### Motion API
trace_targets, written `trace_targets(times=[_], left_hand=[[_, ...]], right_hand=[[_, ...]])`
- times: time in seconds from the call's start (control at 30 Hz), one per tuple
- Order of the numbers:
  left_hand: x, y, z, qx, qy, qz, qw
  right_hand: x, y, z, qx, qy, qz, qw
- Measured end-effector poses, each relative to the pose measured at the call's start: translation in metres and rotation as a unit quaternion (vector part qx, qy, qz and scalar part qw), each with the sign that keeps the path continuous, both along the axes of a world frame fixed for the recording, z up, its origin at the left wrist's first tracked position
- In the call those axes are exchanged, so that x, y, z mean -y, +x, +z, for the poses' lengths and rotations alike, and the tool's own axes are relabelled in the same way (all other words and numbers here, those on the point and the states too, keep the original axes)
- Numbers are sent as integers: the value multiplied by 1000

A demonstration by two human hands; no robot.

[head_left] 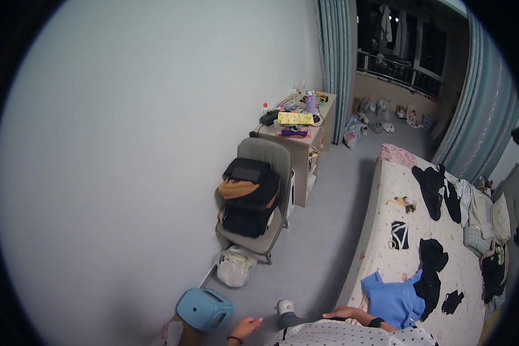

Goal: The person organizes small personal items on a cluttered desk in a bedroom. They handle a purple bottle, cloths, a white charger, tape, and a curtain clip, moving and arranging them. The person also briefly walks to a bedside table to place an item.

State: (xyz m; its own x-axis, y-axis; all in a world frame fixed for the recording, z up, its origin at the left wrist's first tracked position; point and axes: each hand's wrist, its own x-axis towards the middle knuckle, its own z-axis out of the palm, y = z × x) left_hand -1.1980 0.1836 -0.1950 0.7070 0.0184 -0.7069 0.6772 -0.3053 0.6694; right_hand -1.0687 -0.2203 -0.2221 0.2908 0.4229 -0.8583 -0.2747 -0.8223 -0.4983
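Note:
My left hand (245, 327), with a dark band at the wrist, hangs in the air at the bottom of the view, right of a blue plastic stool (195, 306). Nothing shows in its fingers. At the front of my white dotted top (350, 334) is my right hand (345, 312), with a black watch on the wrist. A dark strip shows under its fingers; whether it is held cannot be told. Beside that arm, a blue short-sleeved shirt (392, 299) lies spread on the bed (382, 255). Black clothing (430, 281) lies partly against it.
A grey chair (266, 151) piled with folded clothes (248, 220) stands by the wall. Below it sits a filled plastic bag (235, 267). Beyond is a cluttered desk (305, 184). Shoes (376, 127) and bags lie on the balcony floor. Grey floor (311, 242) runs between chair and bed.

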Motion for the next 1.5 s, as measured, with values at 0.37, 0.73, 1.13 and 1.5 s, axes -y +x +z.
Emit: trace_targets(times=[0.37,0.73,1.13,1.5], left_hand=[[2,211,44,-69,-84,-165,980],[73,556,61,260,21,-24,965],[158,754,29,201,171,-375,889],[324,919,57,-27,-207,-260,943]], right_hand=[[-29,122,68,-92,87,-227,965],[-6,354,132,70,111,-558,820],[159,548,59,174,86,-515,835],[246,798,160,-77,241,-314,915]])
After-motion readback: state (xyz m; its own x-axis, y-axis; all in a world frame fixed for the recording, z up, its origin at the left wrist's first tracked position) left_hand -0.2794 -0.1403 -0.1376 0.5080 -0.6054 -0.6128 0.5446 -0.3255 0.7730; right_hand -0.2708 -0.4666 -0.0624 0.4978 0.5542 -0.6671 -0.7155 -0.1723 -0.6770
